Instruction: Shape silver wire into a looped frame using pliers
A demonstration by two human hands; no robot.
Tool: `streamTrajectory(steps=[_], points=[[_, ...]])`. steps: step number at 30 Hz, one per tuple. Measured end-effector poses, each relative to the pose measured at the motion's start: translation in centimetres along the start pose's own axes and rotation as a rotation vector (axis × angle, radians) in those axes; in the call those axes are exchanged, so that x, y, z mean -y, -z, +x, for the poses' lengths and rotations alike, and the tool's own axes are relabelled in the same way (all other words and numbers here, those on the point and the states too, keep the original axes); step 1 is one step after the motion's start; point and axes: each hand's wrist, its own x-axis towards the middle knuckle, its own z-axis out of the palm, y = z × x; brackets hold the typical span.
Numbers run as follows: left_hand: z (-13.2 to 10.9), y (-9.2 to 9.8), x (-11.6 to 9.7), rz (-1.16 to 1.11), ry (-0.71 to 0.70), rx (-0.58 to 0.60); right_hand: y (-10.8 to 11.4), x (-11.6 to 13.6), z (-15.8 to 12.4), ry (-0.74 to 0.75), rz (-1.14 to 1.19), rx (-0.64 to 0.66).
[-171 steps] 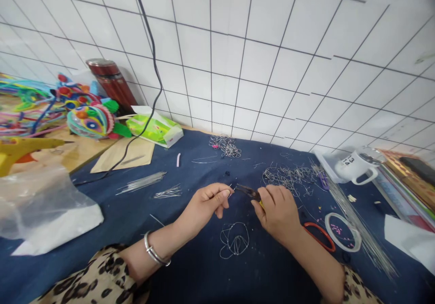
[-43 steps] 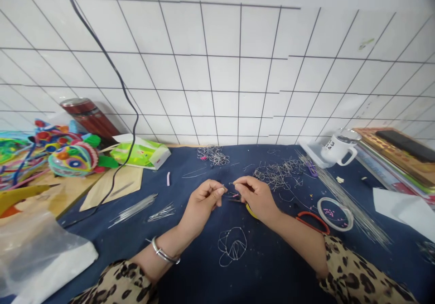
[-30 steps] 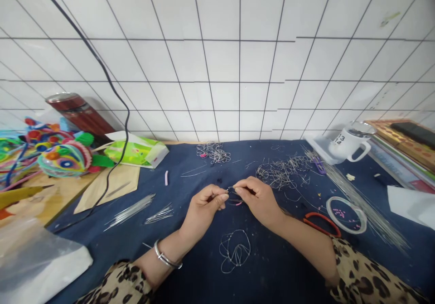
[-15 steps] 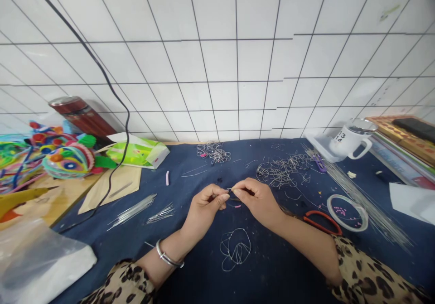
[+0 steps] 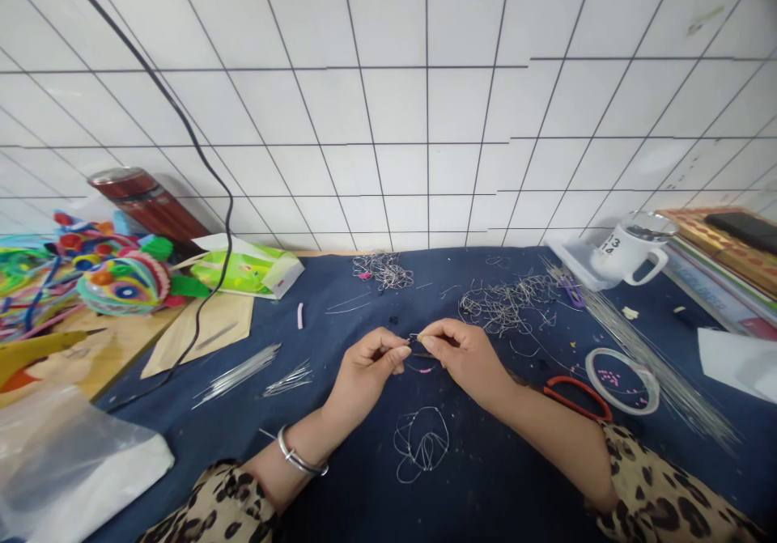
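My left hand [image 5: 371, 366] and my right hand [image 5: 460, 358] meet over the middle of the dark blue cloth, thumb and forefinger of each pinched together. Between the fingertips runs a short, thin piece of wire [image 5: 413, 337], with a small dark bit on it that I cannot make out. Below them lies a small pink piece [image 5: 426, 371] on the cloth. Closer to me rests a loose coil of thin wire [image 5: 423, 444]. Beside my right forearm is a red-orange handle [image 5: 576, 397], its other end hidden under the arm.
Tangled wire heaps [image 5: 507, 302] lie behind my right hand. Cut wire bundles [image 5: 239, 375] are on the left. A clear ring-shaped dish [image 5: 622, 381] with pink beads, long wires [image 5: 668, 369] and a white mug [image 5: 628, 252] stand right. A black cable [image 5: 197, 150] hangs at left.
The fingertips have shifted slightly, and the bit of wire between them sits at a different angle. The whole view has moved a touch; the things on the cloth stay put.
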Motion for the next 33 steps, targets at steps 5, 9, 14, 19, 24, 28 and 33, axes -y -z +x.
streamTrajectory(steps=[5,9,14,19,24,28,33], points=[[-0.01,-0.07,0.07,0.009,-0.002,0.010,-0.04,0.20,-0.05,0.002,0.027,0.028],[0.01,-0.06,0.08,0.012,-0.007,0.010,-0.07,0.34,-0.11,-0.013,0.055,0.050],[0.08,-0.01,-0.03,0.030,-0.007,-0.002,-0.10,0.24,-0.09,-0.040,0.099,0.074],[0.08,-0.02,-0.14,0.042,-0.026,-0.010,-0.28,0.01,-0.07,-0.090,0.160,0.094],[0.00,-0.01,0.03,0.054,-0.038,-0.024,-0.54,-0.27,-0.12,-0.122,0.231,0.093],[-0.02,0.10,-0.12,0.073,-0.039,-0.016,-0.45,-0.12,-0.18,-0.128,0.240,0.097],[-0.02,0.23,-0.75,0.082,-0.014,0.049,-0.03,-0.07,0.02,-0.133,0.205,0.096]])
